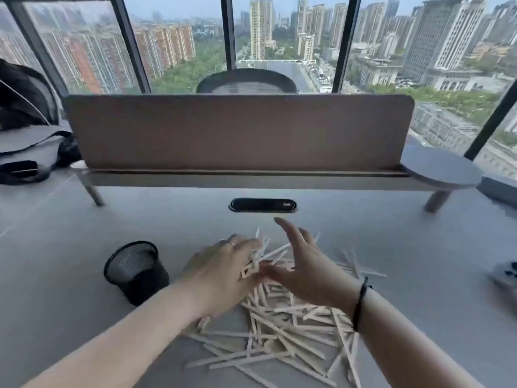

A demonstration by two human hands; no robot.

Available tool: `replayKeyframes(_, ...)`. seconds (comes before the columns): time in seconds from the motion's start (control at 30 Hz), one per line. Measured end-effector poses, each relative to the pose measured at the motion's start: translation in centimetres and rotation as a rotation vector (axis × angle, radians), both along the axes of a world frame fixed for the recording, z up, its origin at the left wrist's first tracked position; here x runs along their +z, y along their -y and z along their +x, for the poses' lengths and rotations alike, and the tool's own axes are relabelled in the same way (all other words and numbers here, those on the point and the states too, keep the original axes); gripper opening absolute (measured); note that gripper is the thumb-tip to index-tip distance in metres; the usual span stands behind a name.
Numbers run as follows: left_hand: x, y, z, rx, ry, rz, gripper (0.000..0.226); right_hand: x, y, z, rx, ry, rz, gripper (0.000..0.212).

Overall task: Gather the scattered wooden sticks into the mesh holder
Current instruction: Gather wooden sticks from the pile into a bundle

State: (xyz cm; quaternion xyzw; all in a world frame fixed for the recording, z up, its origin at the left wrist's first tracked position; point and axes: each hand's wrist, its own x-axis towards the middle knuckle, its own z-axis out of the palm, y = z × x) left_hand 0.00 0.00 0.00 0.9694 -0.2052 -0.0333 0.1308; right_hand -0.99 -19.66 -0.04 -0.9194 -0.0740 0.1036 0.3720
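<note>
A loose pile of pale wooden sticks [282, 329] lies scattered on the grey desk in front of me. My left hand [221, 273] grips a small bunch of sticks [258, 254] that fans out past its fingers, just above the pile. My right hand [305, 264] hovers beside that bunch with fingers spread and straight, its thumb near the sticks' lower ends. A black mesh holder [135, 271] stands upright to the left of my left hand, about a hand's width away. Its inside looks empty.
A brown divider panel [237, 130] on a raised shelf crosses the desk behind the pile. A black cable slot [263, 205] sits below it. A black bag [30, 152] lies at far left; a grey object [505, 277] at the right edge.
</note>
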Motion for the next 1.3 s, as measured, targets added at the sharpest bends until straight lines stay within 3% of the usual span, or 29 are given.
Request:
replayKeyframes(0.13,-7.6,-2.0,-3.3,0.000,-0.059,0.074,0.083,-8.1,-0.1,-3.7,0.052,0.081,-0.268,0.094)
replayKeyframes(0.27,-11.9,-3.3,-6.3,0.009,0.137,0.074,0.072,-11.4,-0.8,-7.4,0.028,0.280,-0.357,0.087)
replayKeyframes(0.5,-13.3,-2.7,-7.4,-0.048,0.095,-0.059,0.085,-12.0,-1.2,-8.7,0.009,0.339,-0.393,0.083)
replayKeyframes(0.83,-13.6,-1.8,-6.3,-0.148,0.086,-0.242,0.096,-13.4,-0.9,-7.3,0.008,0.452,-0.313,0.048)
replayKeyframes(1.13,-14.8,-2.3,-5.2,-0.231,0.184,-0.386,0.046,-13.9,-0.7,-6.6,-0.037,0.480,-0.159,0.032)
replayKeyframes(1.3,-14.6,-2.4,-5.5,-0.277,0.204,-0.382,0.038,-14.0,-0.7,-6.8,-0.057,0.502,-0.150,0.035)
